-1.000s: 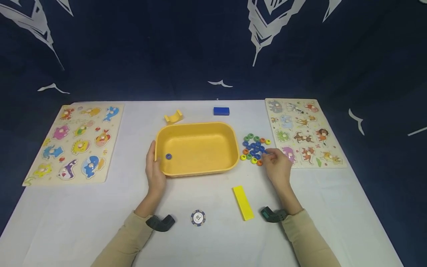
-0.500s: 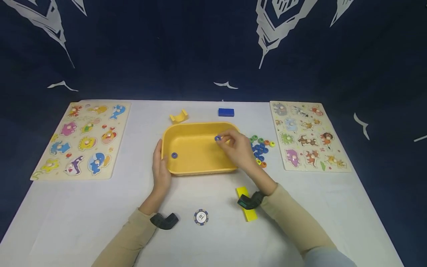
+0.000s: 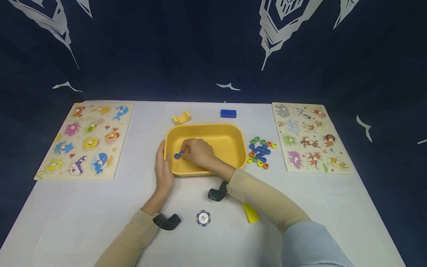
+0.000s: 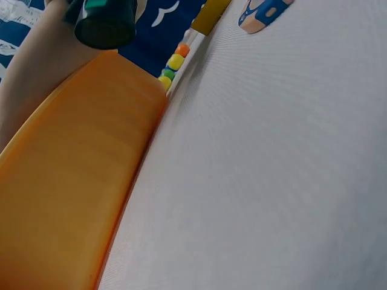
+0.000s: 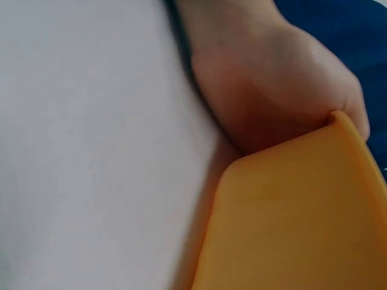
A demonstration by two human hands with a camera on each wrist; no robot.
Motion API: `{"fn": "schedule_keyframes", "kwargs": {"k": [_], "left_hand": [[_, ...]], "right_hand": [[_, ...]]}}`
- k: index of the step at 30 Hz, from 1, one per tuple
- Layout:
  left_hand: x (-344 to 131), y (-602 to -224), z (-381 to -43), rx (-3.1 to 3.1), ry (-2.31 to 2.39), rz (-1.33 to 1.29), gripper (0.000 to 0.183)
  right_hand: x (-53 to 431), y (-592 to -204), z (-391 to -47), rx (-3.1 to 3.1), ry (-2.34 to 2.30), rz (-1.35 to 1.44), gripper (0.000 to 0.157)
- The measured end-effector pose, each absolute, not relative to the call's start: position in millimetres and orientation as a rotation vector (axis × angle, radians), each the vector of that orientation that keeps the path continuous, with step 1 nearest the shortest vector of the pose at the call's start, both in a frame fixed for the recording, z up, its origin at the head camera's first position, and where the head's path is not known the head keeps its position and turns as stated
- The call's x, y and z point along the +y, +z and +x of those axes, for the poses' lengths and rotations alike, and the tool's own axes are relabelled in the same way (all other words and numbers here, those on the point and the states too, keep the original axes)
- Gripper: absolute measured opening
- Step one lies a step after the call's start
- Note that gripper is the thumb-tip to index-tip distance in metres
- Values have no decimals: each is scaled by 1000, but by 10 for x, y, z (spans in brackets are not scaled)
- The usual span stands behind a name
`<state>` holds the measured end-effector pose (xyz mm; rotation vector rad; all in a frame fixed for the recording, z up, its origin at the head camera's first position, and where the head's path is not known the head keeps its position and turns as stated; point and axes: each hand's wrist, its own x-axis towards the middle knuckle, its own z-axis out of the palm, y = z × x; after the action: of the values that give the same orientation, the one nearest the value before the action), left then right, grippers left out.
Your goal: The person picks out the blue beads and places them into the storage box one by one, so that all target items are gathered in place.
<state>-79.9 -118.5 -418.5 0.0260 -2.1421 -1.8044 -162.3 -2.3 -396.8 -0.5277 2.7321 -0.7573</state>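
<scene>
My left hand [image 3: 163, 172] holds the left end of a yellow tray [image 3: 203, 172], fingers along the outer wall and thumb at the rim. The right wrist view shows that hand [image 5: 272, 84] against the tray's corner, its thumb crossing the rim. Inside the tray, my right hand [image 3: 200, 152] pinches a blue bead [image 3: 181, 152] at its fingertips. Right beside it, on the tray floor, lies another blue bead [image 3: 176, 156]. Several loose beads [image 3: 260, 155] in blue, green, orange and yellow form a cluster on the table, right of the tray.
Picture puzzle boards lie at the left [image 3: 90, 144] and right [image 3: 308, 142]. Behind the tray are a yellow curved block [image 3: 181, 118] and a blue block [image 3: 228, 114]. Nearer are a poker chip [image 3: 203, 218] and a yellow block [image 3: 251, 213], partly covered by the right arm.
My right hand has taken a blue bead from the cluster and carried it left over the tray to the bead there. The left hand has kept its hold on the tray.
</scene>
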Motion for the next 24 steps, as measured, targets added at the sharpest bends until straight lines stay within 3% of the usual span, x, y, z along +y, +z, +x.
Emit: {"fn": "schedule_keyframes", "kwargs": {"k": [5, 13, 18, 24], "left_hand": [[-1180, -4166, -806, -2145, -1795, 17, 53], [-1169, -4172, -792, -2157, -1804, 15, 53], [-1153, -4165, -779, -2176, -1812, 46, 53], [-1253, -4472, -893, -2172, -1799, 37, 55]], "right_hand": [[-63, -3983, -1638, 2708, -734, -505, 9], [101, -3963, -1578, 2679, -898, -587, 25], [467, -3867, -1377, 2762, -1305, -752, 28], [1081, -3729, -1033, 2873, -1690, -702, 30]]}}
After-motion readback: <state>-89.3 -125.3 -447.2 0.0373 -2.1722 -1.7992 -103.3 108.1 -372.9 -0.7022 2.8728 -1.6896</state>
